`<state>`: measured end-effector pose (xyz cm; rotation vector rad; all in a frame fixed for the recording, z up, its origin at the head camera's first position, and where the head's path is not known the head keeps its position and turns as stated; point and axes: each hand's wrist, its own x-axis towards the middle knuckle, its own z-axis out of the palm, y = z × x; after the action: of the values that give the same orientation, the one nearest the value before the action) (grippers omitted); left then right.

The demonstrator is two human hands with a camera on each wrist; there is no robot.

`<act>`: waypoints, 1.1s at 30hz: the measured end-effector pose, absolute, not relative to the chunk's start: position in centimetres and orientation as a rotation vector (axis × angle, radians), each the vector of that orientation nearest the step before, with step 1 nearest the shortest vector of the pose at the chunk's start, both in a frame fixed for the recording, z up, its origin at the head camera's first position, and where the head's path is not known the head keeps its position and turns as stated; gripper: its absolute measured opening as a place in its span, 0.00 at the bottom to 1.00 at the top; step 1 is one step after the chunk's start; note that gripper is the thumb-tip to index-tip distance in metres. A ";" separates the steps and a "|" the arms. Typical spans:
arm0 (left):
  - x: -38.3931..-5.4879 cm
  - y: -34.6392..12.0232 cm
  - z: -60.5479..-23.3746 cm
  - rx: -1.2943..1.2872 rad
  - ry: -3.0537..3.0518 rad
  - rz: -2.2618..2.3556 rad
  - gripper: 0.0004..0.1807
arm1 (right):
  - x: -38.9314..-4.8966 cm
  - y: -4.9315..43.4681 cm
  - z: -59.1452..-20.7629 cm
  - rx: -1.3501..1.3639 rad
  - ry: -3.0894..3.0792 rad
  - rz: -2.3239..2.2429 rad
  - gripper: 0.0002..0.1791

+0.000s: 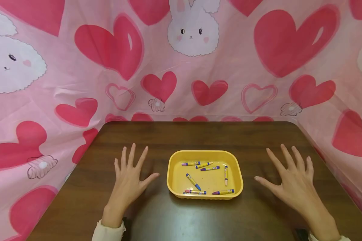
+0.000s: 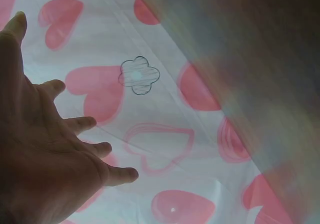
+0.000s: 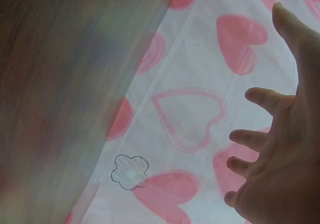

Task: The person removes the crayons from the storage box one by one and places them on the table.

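In the head view a yellow tray [image 1: 205, 197] sits between my two hands, its rounded walls around several crayons. A blue-tipped crayon [image 1: 193, 181] lies slanted near the middle, and an orange-tipped crayon [image 1: 226, 176] points toward me on the right. A purple crayon [image 1: 223, 192] lies along the front wall. My left hand [image 1: 129, 182] is spread wide to the left of the tray, thumb toward it, holding nothing. To the right, my right hand [image 1: 294, 185] has its fingers spread the same way, also holding nothing. Both wrist views show the spread fingers.
The dark wooden table [image 1: 184, 221] extends under the tray and both hands. Behind it and along both sides hangs a pink cloth [image 1: 181, 63] printed with red hearts and white rabbits. The cloth meets the table's far edge.
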<state>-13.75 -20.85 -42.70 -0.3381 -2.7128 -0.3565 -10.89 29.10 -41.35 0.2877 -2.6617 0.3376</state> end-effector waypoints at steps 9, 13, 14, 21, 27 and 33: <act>-13.5 -20.7 -42.3 -0.341 -2.708 -0.345 0.53 | -10.9 27.9 -40.6 0.362 -2.632 0.351 0.55; -13.5 -20.6 -42.0 -0.340 -2.741 -0.442 0.52 | -10.9 27.1 -40.0 0.407 -2.599 0.355 0.53; -13.5 -20.6 -41.9 -0.340 -2.749 -0.478 0.51 | -10.9 27.0 -39.8 0.419 -2.592 0.360 0.52; -13.1 -20.0 -40.7 -0.399 -2.837 -0.805 0.45 | -11.0 25.3 -38.5 0.541 -2.559 0.414 0.45; -13.2 -18.7 -39.6 -0.548 -2.859 -1.106 0.39 | -11.7 23.4 -38.0 0.679 -2.550 0.435 0.40; -13.7 -18.0 -39.6 -0.598 -2.904 -1.421 0.33 | -12.9 21.5 -38.2 0.784 -2.539 0.429 0.35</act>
<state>-13.67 -18.04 -39.60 -0.5984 -2.9041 -1.4207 -12.88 21.46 -38.16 0.7845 -2.5393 0.4295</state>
